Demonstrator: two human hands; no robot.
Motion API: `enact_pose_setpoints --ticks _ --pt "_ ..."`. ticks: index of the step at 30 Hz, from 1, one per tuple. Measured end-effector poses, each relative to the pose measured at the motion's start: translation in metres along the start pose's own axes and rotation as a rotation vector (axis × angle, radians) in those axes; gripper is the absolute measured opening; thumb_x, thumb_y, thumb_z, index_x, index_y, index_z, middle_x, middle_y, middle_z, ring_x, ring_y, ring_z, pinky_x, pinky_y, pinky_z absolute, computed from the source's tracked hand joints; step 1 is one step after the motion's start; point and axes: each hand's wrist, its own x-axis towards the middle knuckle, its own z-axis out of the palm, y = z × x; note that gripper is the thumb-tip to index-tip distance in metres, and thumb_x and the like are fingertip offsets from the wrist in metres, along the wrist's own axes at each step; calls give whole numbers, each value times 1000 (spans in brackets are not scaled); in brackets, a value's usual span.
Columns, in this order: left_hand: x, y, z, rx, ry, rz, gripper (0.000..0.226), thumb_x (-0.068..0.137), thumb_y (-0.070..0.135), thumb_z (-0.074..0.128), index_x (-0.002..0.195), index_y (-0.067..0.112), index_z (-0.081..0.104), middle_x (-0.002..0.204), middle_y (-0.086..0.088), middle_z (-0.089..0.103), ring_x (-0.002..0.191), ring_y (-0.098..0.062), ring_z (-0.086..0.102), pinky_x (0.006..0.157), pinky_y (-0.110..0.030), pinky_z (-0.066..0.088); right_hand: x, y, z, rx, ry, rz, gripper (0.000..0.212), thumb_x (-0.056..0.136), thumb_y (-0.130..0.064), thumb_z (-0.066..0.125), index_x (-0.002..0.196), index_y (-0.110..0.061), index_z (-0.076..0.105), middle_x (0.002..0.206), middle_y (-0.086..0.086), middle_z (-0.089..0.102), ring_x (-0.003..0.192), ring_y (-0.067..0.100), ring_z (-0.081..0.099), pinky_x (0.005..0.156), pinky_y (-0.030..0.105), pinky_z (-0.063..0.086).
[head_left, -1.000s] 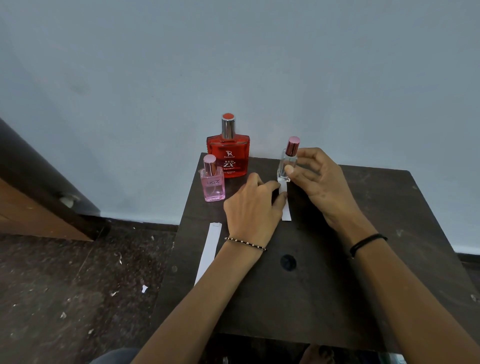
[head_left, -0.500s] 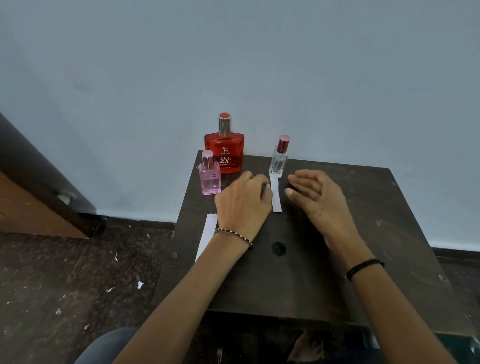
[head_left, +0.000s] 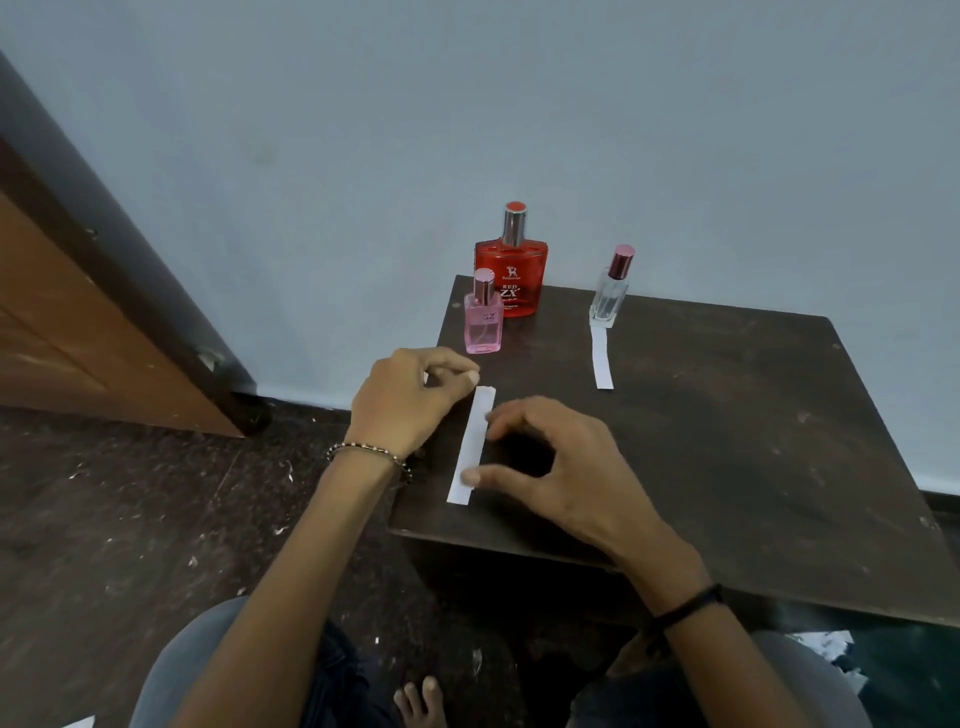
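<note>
- Right hand (head_left: 561, 467), centre of frame, arches over the near paper strip (head_left: 471, 447). The thumb tip is down on its lower part and the curled fingertips are on its right edge higher up, thumb and fingers set well apart. That looks like a hold to keep the strip flat and steer it.
- That strip lies lengthwise on the left part of the table (head_left: 727, 441), near its left edge, top end pointing at the pink bottle (head_left: 484, 325).
- Left hand (head_left: 410, 400) sits just left of the strip's top end, fingers curled in, thumb against the forefinger. Cannot tell if it pinches anything, and it seems clear of the paper.
- Upper right of centre, the far paper strip (head_left: 602, 358) has its top end right at the base of the clear bottle (head_left: 609, 299). One strip per bottle, I'd judge.
- So this strip is likely bound for the pink bottle; the red bottle (head_left: 511, 283) behind has no strip.
</note>
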Motion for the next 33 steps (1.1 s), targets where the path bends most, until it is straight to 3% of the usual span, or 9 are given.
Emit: enact_pose_setpoints --ticks 3,5,9,16,23,33 --pt "0 -4 -1 22 -159 85 16 91 35 68 106 37 74 82 10 70 73 1 57 72 -23 45 0 0 4 -88 -155 -35 70 70 -61 80 129 -30 60 143 -18 53 130 -5 44 100 1 28" --pt "1 -7 2 119 -187 117 19 93 35 66 109 43 72 87 13 66 75 0 54 71 -24 44 0 3 6 -135 -161 -54 76 69 -63 79 134 -30 57 146 -17 51 134 -4 42 107 8 30" --pt "5 -8 2 182 -215 138 22 93 37 65 112 46 71 91 13 62 73 -1 51 62 -18 37 0 10 6 -195 -142 -105 66 75 -62 74 131 -31 59 143 -16 55 133 -1 46 111 26 41" --pt "9 -11 3 135 -225 143 22 92 34 67 111 42 73 91 9 64 88 -10 60 81 -35 53 -1 14 12 -253 -21 -202 43 88 -52 66 123 -26 65 128 -13 67 120 7 62 97 36 53" --pt "11 -9 2 133 -247 130 22 91 31 68 111 40 73 84 15 64 89 -9 62 86 -39 54 -2 10 18 -172 75 -221 35 91 -45 69 117 -22 70 118 -14 71 111 5 65 91 35 54" --pt "12 -8 2 118 -242 128 22 90 32 69 110 39 74 92 9 71 92 -11 64 87 -41 55 1 11 16 -108 101 -242 17 93 -28 71 105 -17 76 112 -10 74 109 2 67 92 30 54"
